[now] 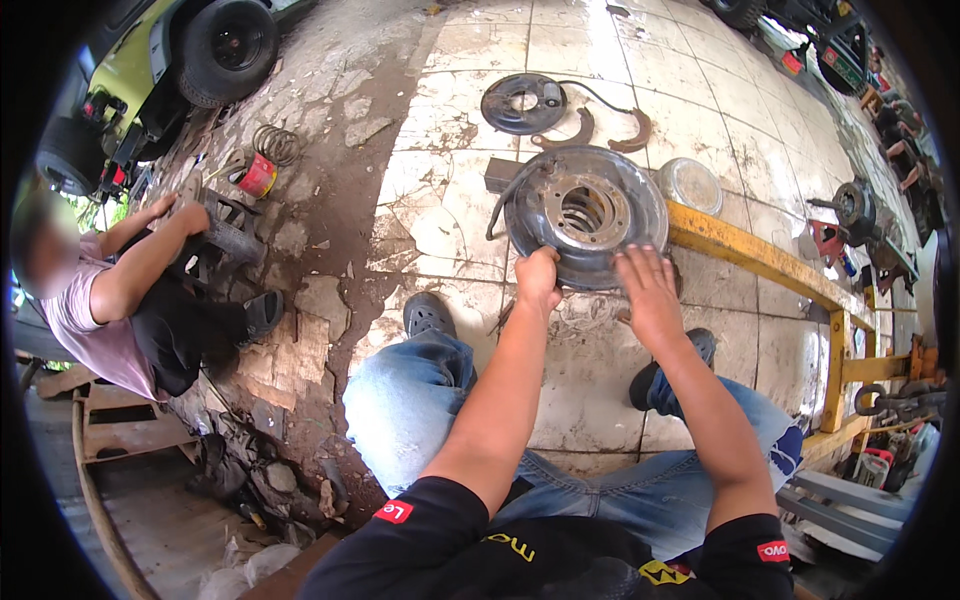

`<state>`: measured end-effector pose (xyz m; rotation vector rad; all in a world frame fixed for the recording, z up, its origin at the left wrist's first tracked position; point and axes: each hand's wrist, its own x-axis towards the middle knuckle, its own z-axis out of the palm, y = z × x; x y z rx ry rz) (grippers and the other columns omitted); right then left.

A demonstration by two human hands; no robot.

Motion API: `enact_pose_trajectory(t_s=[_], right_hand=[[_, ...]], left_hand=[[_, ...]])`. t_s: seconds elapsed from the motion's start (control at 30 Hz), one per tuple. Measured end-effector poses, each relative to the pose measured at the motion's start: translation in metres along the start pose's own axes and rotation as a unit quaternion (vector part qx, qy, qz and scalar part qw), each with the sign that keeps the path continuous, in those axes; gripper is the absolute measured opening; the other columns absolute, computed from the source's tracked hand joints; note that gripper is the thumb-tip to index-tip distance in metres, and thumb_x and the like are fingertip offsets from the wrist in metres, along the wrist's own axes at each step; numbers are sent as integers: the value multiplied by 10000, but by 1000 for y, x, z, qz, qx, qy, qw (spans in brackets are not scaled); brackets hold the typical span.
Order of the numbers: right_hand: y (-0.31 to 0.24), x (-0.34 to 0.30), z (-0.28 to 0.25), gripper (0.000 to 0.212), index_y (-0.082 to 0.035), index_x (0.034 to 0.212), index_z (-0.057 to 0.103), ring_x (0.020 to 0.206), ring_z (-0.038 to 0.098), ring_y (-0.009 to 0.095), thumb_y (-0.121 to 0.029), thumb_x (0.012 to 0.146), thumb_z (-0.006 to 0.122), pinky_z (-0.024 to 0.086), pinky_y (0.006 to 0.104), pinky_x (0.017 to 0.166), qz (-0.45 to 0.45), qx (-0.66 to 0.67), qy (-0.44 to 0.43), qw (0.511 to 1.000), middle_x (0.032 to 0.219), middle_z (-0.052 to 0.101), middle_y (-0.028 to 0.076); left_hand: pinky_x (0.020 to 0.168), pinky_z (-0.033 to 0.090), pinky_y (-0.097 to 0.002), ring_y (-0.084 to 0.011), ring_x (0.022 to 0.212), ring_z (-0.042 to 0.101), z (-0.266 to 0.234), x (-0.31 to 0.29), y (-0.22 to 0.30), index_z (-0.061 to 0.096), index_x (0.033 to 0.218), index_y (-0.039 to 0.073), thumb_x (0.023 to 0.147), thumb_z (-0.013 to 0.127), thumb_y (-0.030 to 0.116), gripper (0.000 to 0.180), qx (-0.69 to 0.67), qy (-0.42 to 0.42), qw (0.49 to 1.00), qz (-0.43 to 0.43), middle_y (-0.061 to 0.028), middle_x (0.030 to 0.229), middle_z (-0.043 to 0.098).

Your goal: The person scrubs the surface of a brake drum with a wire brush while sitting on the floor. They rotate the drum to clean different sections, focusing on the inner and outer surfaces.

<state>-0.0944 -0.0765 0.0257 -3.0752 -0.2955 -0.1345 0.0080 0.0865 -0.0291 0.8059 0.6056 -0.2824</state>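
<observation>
A round black brake backing plate [640,195] stands before me, raised off the tiles. Bolt holes ring its pale centre, and coils of a spring [580,212] show through the opening. My left hand [540,278] is closed on its near rim, fingers curled. Flat against the near right rim lies my right hand [650,297], its fingers stretched out. Behind it, a second backing plate [499,105] with a black cable [598,95] lies on the floor. Two rusty curved brake shoes [579,132] rest between the plates. What supports the near plate is mostly hidden.
A yellow steel frame [765,255] runs along my right, beside a round metal lid-like piece [690,187]. At left a person [130,290] crouches over metal parts, near a coil spring [277,145] and a red can [258,177]. A vehicle wheel [228,48] stands far left.
</observation>
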Motion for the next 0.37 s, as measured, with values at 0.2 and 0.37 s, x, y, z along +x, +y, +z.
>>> enact_pose_trajectory(t_s=[0.2,0.37], right_hand=[[-26,-8,-7,590,-91,1455,420,1458,290,334,23,878,471,210,521,1193,-32,33,-24,999,1554,351,140],[9,-5,9,777,-142,1495,375,1472,270,320,-124,787,697,191,546,1197,85,-34,2,996,1578,326,108]], left_hand=[[663,530,-425,-295,766,618,-1,-7,5,534,945,-133,741,548,-47,221,-10,24,999,24,-194,886,591],[778,533,-461,-318,872,626,-1,1,-4,543,1114,-90,773,554,-32,345,4,13,1000,20,-209,993,616]])
